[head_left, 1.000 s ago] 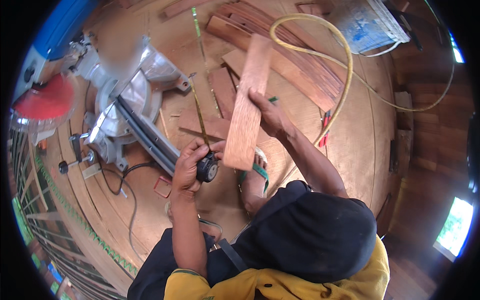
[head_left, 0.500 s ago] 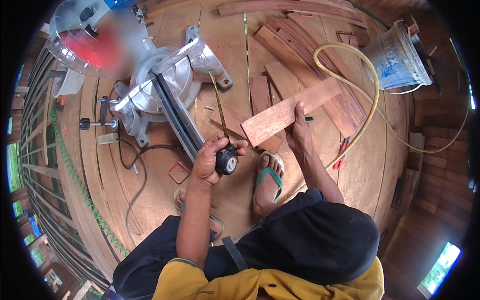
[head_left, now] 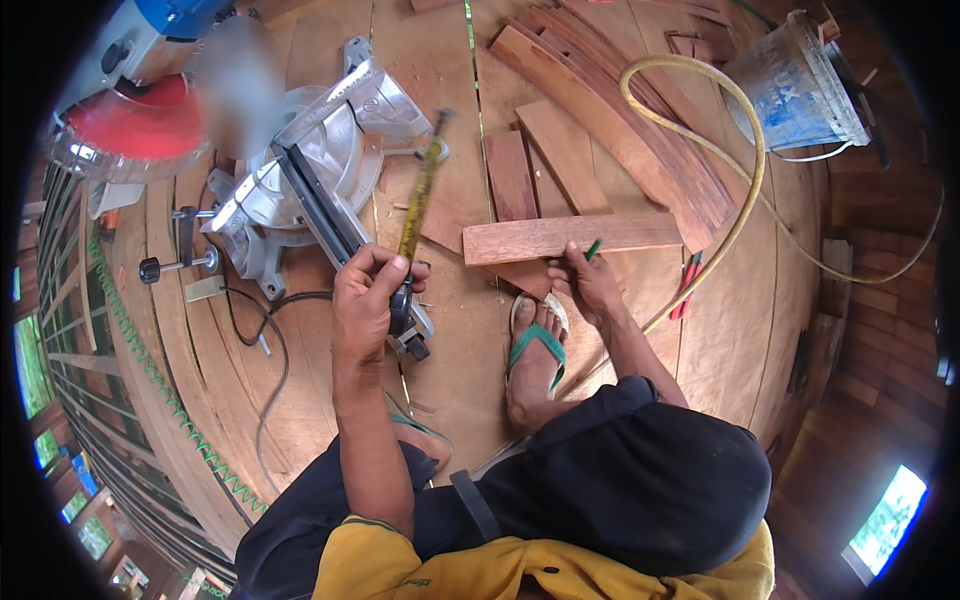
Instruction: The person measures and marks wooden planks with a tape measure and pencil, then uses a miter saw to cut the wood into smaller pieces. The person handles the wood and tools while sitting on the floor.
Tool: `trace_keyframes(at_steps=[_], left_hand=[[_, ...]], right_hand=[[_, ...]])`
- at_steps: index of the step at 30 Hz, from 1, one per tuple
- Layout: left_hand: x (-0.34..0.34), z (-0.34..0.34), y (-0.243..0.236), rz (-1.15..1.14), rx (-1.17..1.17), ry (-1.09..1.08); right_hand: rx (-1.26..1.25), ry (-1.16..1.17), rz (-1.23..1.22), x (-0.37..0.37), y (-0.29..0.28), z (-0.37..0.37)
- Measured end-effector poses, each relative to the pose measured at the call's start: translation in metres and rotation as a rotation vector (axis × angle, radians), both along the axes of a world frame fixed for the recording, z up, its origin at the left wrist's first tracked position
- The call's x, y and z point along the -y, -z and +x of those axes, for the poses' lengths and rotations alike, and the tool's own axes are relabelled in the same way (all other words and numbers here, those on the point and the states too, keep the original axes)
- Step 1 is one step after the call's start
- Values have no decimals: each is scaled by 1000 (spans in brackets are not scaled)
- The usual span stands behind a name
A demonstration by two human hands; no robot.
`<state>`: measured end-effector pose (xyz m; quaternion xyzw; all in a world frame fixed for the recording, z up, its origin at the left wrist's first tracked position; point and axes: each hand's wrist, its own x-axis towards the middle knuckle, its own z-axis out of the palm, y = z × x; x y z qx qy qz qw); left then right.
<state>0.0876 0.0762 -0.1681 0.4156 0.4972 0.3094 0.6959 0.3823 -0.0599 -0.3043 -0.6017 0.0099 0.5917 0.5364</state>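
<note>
My left hand point(head_left: 368, 300) is closed round a black tape measure point(head_left: 401, 308). Its yellow blade point(head_left: 421, 205) sticks out, away from me, and the hooked tip is blurred. With my right hand point(head_left: 590, 287) I grip the near edge of a short reddish wooden board point(head_left: 560, 240), my thumb against it. A green pencil-like stick point(head_left: 594, 250) pokes out between the thumb and fingers of that hand; the rest of it is hidden. The board is held level above the floor, to the right of the tape blade, and the two are apart.
A mitre saw point(head_left: 310, 170) with a red guard stands at the left, its cable point(head_left: 272, 400) trailing near me. Several boards point(head_left: 610, 120) lie ahead. A yellow hose point(head_left: 755, 185) loops at the right, near a bucket point(head_left: 800, 95) and red-handled pliers point(head_left: 687, 285). My sandalled feet point(head_left: 535, 350) are close by.
The board has turned from a slant to nearly level and come slightly nearer me. My left hand has moved left with the tape measure, and its blade now tilts further right.
</note>
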Motion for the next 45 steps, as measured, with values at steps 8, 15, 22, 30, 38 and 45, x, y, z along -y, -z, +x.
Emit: trace_keyframes(at_steps=[8, 15, 22, 30, 38, 45], left_hand=[[-25, 39, 46, 503, -803, 743], [-36, 44, 118, 396, -856, 798], [-44, 48, 123, 360, -766, 840], [-58, 50, 136, 331, -748, 899], [-65, 53, 132, 331, -746, 976], [-65, 47, 136, 436, -669, 990]], right_hand=[[214, -36, 126, 54, -49, 39], [633, 68, 192, 50, -8, 19], [1030, -207, 300, 19, -2, -7], [992, -138, 293, 17, 1, -10], [1081, -174, 316, 16, 3, -15], [1100, -187, 329, 19, 2, -5]])
